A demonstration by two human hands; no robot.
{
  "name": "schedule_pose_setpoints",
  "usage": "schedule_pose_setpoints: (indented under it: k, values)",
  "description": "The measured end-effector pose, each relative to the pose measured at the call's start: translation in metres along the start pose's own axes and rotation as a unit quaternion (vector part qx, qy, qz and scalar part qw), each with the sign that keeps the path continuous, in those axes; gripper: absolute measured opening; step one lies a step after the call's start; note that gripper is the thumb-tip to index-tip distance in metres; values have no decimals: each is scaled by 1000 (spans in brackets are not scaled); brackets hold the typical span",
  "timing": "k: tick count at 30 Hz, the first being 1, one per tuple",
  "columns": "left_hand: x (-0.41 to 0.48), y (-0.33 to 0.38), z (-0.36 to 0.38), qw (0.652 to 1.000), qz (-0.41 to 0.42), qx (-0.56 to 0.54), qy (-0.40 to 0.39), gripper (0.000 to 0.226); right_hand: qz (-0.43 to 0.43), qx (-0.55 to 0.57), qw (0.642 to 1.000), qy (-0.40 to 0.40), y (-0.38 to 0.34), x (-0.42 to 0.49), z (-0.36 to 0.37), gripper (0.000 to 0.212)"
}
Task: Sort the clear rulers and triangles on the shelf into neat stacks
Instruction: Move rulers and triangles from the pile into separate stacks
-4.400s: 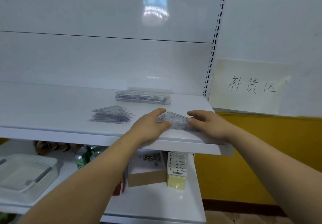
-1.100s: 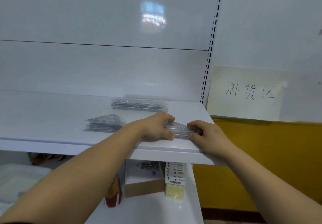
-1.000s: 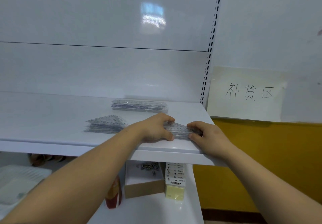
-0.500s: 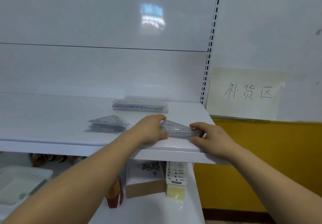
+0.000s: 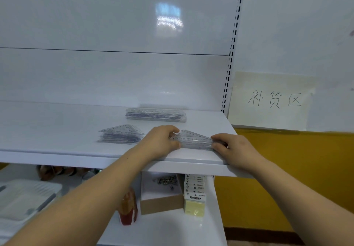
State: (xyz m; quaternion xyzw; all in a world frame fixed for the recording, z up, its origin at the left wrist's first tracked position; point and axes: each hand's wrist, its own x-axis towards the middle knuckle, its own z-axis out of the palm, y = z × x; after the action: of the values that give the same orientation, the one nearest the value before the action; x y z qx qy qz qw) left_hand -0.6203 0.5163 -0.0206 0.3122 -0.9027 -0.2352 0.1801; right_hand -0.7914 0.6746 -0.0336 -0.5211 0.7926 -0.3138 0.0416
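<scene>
A stack of clear triangles [image 5: 194, 140] lies near the front right of the white shelf [image 5: 57, 131]. My left hand [image 5: 160, 142] grips its left end and my right hand [image 5: 232, 148] grips its right end, fingers curled around the stack's edges. A second stack of clear triangles [image 5: 120, 135] rests to the left, untouched. Behind both, near the back panel, lies a stack of clear straight rulers [image 5: 156, 114].
The lower shelf holds a brown cardboard box [image 5: 161, 203] with small metal parts, a pack of yellow sticky notes [image 5: 194, 205], a red packet [image 5: 128, 207] and a white plastic basket [image 5: 23, 198]. A paper sign [image 5: 272, 100] hangs on the right wall.
Both hands stay on the ends of the right triangle stack. My left hand has slid slightly left, uncovering more of the top triangle. The other stacks have not moved.
</scene>
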Motion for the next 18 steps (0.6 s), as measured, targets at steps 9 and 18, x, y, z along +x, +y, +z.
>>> schedule_pose_setpoints:
  k: [9, 18]
  values:
    - [-5, -4, 4, 998, -8, -48, 36, 52, 1, 5, 1000, 10, 0, -2, 0, 36]
    - [-8, -7, 7, 998, -8, -45, 43, 52, 13, 40, 999, -8, 2, -1, 1, 42]
